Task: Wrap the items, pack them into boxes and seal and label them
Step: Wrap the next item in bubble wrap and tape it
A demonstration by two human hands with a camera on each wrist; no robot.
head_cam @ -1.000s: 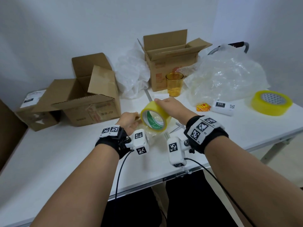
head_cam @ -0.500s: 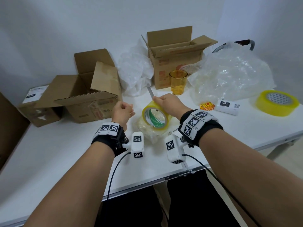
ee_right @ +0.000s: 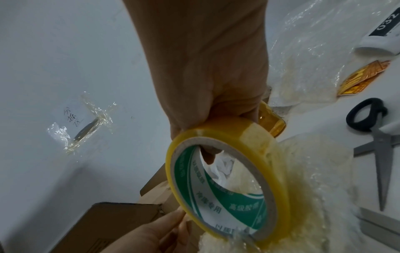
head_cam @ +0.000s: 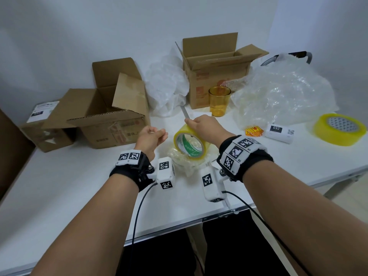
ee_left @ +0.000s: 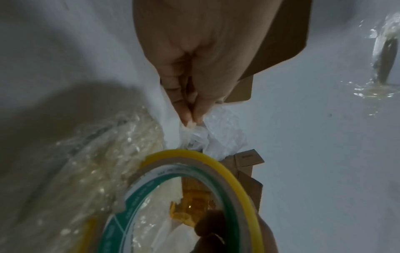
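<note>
My right hand (head_cam: 205, 127) grips the tape roll (head_cam: 190, 143) by its top edge, thumb inside the green-printed core and fingers curled over the yellow outer band. The roll stands on edge, its lower rim against a bubble-wrapped bundle (head_cam: 184, 159) lying on the white table (head_cam: 59, 186). My left hand (head_cam: 152, 136) is just left of the roll, thumb and fingertips pinched together; the left wrist view shows the pinch, but the tape end itself is too clear for me to make out between them.

Behind the roll stands an amber cup (head_cam: 219, 101), and behind that an open cardboard box (head_cam: 217, 70) with its flaps up. A heap of bubble wrap (head_cam: 282, 94) lies right of the cup. Right of the roll lie yellow-red stickers (head_cam: 253, 131), a white device reading 032 (head_cam: 279, 131), and, farther right, a second yellow tape roll (head_cam: 339, 129). Left of the roll sits another open box (head_cam: 107, 116) on its side. The right wrist view shows scissors (ee_right: 376, 137) on the table right of the roll.
</note>
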